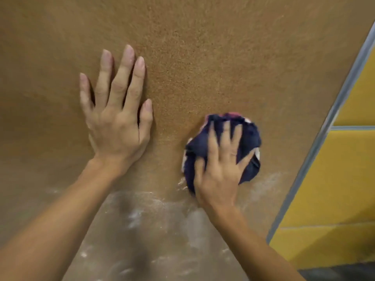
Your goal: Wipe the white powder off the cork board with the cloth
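A brown cork board [203, 57] fills most of the view. White powder [142, 211] is smeared across its lower part, between and below my arms. A bunched dark blue cloth [250, 136] with pink and white edges lies on the board right of centre. My right hand [221, 169] presses on the cloth with fingers spread and nearly straight; it looks blurred. My left hand [117, 110] rests flat on the bare cork to the left, fingers straight and apart, holding nothing.
A grey metal frame edge [324, 134] runs diagonally along the board's right side. Beyond it are yellow panels [349, 179]. A dark floor strip [334, 273] shows at the bottom right.
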Motion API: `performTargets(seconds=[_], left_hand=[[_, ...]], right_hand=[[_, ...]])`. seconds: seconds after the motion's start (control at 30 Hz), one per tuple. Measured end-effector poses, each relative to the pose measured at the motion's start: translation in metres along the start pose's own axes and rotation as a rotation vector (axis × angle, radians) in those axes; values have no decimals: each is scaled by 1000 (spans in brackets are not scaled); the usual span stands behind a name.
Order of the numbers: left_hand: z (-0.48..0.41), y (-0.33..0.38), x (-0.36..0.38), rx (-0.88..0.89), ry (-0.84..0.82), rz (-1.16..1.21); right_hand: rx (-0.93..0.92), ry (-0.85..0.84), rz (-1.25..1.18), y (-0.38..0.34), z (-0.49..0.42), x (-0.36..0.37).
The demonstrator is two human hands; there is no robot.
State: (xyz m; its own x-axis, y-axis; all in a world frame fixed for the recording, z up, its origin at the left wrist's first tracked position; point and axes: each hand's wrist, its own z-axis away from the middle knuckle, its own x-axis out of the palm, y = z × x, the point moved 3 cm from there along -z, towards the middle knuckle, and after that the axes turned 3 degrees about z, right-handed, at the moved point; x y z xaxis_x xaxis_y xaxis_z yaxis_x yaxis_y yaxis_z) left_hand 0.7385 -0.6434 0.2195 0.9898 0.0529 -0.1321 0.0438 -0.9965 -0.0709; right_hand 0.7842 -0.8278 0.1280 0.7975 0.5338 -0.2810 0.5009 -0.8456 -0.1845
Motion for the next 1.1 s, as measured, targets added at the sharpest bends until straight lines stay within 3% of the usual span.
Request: performTargets(seconds=[0.07, 0.13, 0.2, 0.33, 0.47, 0.8, 0.9, 1.1], left_hand=[[-1, -1, 0, 8, -10, -8], [0, -1, 0, 7, -21, -26], [0, -1, -2, 3, -35, -15], [-3, 1, -5, -13, -35, 32], [7, 10, -13, -14, 4, 184], [80, 55, -37, 180, 165, 440], [103, 75, -41, 173, 50, 577], [123, 90, -40, -79, -154, 959]], right_hand=[[-336, -66, 9, -34, 2, 4], [-459, -28, 30, -32, -23, -1], [-353, 22, 37, -7, -39, -9], [135, 62, -66, 38, -9, -18], [-6, 14, -146, 29, 33, -13], [-136, 253, -284, -1, 48, -25], [-164, 244, -333, -5, 63, -29], [-156, 212, -449, 8, 83, -37]])
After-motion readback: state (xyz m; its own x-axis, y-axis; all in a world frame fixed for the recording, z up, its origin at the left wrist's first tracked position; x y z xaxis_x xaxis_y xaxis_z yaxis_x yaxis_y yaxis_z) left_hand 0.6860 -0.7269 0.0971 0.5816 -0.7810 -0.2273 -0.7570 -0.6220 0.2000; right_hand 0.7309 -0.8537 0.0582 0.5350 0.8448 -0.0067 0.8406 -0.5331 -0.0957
